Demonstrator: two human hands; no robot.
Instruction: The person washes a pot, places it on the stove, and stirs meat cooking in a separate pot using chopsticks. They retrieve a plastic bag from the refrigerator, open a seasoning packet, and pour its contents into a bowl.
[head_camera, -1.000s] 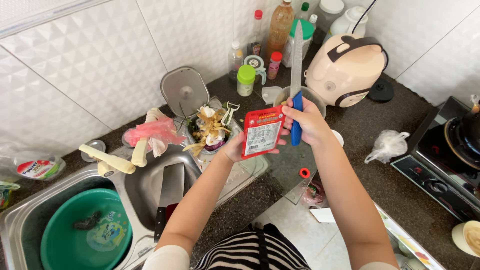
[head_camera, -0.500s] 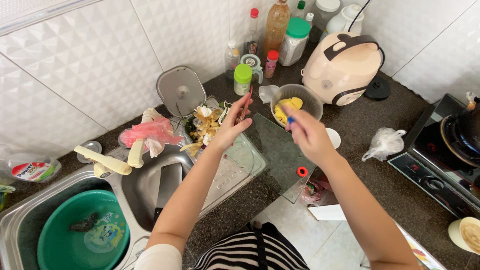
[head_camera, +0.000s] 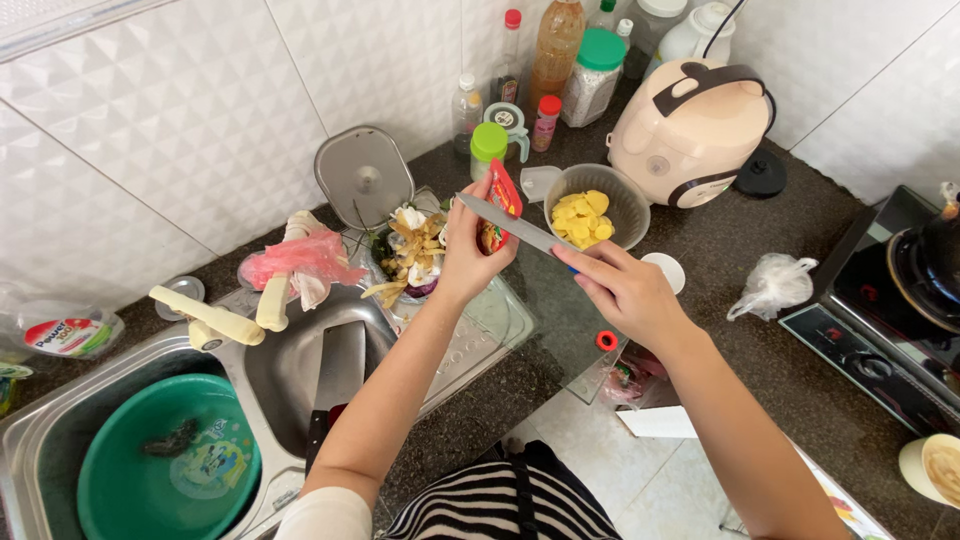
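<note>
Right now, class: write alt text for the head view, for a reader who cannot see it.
Over a dark kitchen counter, the left hand holds a red packet while the right hand holds a knife against it, near a bowl of yellow slices.

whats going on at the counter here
A person stands at a dark kitchen counter. The left hand holds a small red packet upright, and the right hand holds a knife with its blade against the packet. Just behind them sits a bowl of yellow slices, next to a rice cooker. To the left, a bowl of scraps sits beside the sink.
</note>
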